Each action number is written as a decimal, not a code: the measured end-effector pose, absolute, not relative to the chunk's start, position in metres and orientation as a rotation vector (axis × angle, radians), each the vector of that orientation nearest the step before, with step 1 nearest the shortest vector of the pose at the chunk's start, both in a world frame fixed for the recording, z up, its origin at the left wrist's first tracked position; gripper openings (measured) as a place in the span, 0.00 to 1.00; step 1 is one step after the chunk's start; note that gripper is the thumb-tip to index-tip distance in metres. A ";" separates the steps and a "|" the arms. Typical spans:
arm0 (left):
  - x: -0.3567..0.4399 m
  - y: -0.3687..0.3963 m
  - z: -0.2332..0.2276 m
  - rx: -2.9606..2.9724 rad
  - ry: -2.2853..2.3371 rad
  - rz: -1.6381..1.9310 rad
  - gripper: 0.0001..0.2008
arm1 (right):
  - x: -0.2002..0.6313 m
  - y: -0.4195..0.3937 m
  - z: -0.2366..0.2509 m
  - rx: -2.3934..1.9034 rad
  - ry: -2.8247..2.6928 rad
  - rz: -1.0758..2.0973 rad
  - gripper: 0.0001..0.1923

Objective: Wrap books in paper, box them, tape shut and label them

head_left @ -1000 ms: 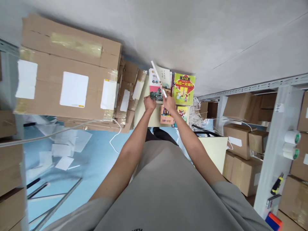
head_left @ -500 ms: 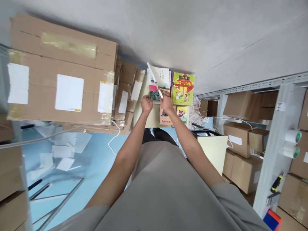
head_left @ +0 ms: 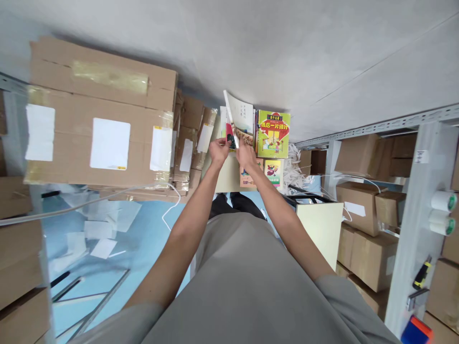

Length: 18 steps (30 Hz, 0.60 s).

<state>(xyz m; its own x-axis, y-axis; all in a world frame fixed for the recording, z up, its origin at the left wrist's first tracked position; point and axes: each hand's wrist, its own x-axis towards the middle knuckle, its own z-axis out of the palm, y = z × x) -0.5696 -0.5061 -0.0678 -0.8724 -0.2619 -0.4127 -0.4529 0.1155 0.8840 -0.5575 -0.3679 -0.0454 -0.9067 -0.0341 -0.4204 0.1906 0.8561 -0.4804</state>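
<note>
My left hand (head_left: 219, 151) is closed at the lower left corner of a pinkish-red and dark book, its fingers bent at the edge. My right hand (head_left: 246, 155) grips the lower end of a white-covered book (head_left: 242, 112) with a brown picture at its bottom; this book stands tilted, its pale edge toward the left hand. Right beside them lies a green and red children's book (head_left: 273, 134) on a stack. Nearer my body, partly behind the right wrist, is an orange book (head_left: 248, 180), with a yellow-green picture book (head_left: 273, 172) next to it.
The books lie on a cream table (head_left: 225, 179). Stacked cardboard boxes (head_left: 75, 143) stand to the left, with a white cable (head_left: 172, 210) hanging before them. Shredded paper (head_left: 294, 165) is right of the books. Shelves with boxes (head_left: 371, 253) line the right side.
The tilted white book has turned more upright and its edge has swung slightly right. My left fingers have moved in closer to it. The view has shifted slightly.
</note>
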 end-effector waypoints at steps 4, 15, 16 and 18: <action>-0.549 -0.536 -0.017 -0.558 2.610 1.679 0.13 | -0.556 -0.384 -0.048 0.232 2.670 -0.802 0.37; -0.504 -0.572 0.060 -0.608 2.575 2.069 0.19 | -0.568 -0.385 -0.059 0.067 2.496 -0.919 0.33; -0.508 -0.569 0.048 -0.621 2.455 2.167 0.21 | -0.571 -0.376 -0.059 0.097 2.460 -1.059 0.31; -0.518 -0.559 0.017 -0.680 2.168 2.344 0.24 | -0.573 -0.354 -0.058 0.250 2.446 -1.313 0.28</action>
<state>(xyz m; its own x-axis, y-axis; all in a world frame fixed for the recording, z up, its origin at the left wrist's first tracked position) -0.5182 -0.5585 0.0171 -0.9061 -0.3635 -0.2166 -0.1876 -0.1137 0.9756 -0.5726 -0.3542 -0.0578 -0.9222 -0.0114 -0.3867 0.3160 0.5545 -0.7698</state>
